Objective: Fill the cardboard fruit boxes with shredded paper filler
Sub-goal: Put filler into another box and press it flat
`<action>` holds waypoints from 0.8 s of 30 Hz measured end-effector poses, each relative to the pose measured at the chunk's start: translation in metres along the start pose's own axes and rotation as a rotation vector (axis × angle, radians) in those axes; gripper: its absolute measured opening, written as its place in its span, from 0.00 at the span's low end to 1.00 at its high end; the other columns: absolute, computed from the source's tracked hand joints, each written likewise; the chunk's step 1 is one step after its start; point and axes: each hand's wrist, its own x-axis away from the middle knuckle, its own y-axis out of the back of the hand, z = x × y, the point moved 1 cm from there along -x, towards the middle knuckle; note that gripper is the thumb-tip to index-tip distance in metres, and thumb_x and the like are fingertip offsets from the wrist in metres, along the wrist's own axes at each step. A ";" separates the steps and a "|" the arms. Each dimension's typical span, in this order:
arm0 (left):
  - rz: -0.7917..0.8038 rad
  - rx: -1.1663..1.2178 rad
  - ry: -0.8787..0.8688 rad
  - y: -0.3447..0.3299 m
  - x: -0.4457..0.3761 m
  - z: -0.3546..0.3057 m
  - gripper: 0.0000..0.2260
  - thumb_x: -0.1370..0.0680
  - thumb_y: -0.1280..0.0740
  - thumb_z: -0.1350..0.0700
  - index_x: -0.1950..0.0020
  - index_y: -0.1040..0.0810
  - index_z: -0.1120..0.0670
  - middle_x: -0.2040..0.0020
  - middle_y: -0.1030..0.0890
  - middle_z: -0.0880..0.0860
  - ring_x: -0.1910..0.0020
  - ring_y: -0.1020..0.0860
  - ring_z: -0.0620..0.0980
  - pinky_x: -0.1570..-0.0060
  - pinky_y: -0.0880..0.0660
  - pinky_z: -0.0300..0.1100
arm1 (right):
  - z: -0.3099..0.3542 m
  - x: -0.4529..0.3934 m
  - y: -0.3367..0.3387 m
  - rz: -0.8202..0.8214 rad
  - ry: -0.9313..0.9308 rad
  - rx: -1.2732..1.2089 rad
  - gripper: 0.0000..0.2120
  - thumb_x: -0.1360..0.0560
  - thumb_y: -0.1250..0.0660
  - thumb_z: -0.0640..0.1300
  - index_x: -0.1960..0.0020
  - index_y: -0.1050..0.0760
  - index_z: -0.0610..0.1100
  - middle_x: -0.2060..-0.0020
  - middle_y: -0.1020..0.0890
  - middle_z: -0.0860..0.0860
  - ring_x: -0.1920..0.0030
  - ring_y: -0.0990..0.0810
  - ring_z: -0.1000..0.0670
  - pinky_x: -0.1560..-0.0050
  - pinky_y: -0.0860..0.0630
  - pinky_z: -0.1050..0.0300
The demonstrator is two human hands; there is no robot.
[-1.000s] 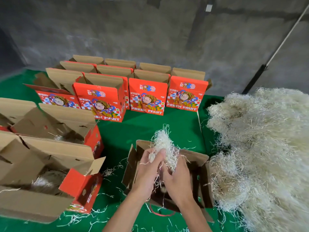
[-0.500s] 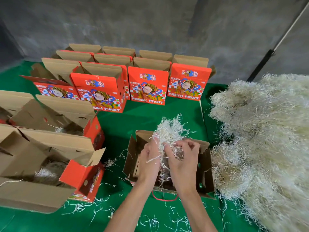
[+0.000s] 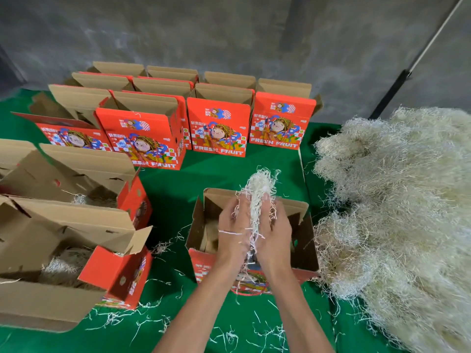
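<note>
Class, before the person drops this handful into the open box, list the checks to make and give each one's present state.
1. Clump of filler held between left hand and right hand: ok.
2. Clump above the open box: ok.
3. Box flaps open: ok.
4. Filler already inside this box: cannot tell, hands hide it.
5. Supply pile beside the box: ok.
6. Loose strands on green cloth: not ok.

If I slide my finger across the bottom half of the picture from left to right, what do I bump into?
Open box with filler inside → box under the hands → big heap of shredded paper.
</note>
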 end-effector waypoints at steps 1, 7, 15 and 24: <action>-0.003 0.004 -0.006 -0.004 0.000 -0.001 0.09 0.20 0.33 0.45 0.57 0.15 0.35 0.59 0.15 0.40 0.59 0.18 0.37 0.58 0.25 0.31 | -0.001 0.000 -0.002 0.003 0.005 -0.046 0.13 0.16 0.43 0.56 0.51 0.24 0.51 0.59 0.17 0.48 0.59 0.21 0.63 0.56 0.27 0.70; -0.042 0.003 0.191 0.011 -0.015 -0.020 0.29 0.32 0.25 0.38 0.37 0.26 0.50 0.54 0.21 0.52 0.42 0.26 0.55 0.52 0.22 0.46 | 0.004 -0.015 0.015 0.064 -0.096 -0.130 0.22 0.20 0.37 0.62 0.61 0.29 0.45 0.76 0.34 0.56 0.79 0.39 0.53 0.79 0.38 0.60; -0.108 0.113 0.299 0.023 -0.037 -0.025 0.23 0.31 0.24 0.41 0.41 0.23 0.50 0.47 0.20 0.50 0.46 0.23 0.52 0.32 0.33 0.58 | 0.013 -0.035 0.026 0.022 -0.170 -0.247 0.29 0.21 0.32 0.54 0.55 0.32 0.25 0.65 0.29 0.31 0.78 0.45 0.55 0.82 0.44 0.63; -0.146 0.153 0.318 0.033 -0.034 -0.024 0.15 0.28 0.24 0.43 0.59 0.30 0.45 0.57 0.28 0.46 0.57 0.30 0.46 0.39 0.38 0.53 | 0.008 -0.035 0.034 -0.008 -0.195 -0.252 0.30 0.21 0.33 0.58 0.59 0.31 0.29 0.71 0.24 0.33 0.82 0.44 0.54 0.82 0.45 0.65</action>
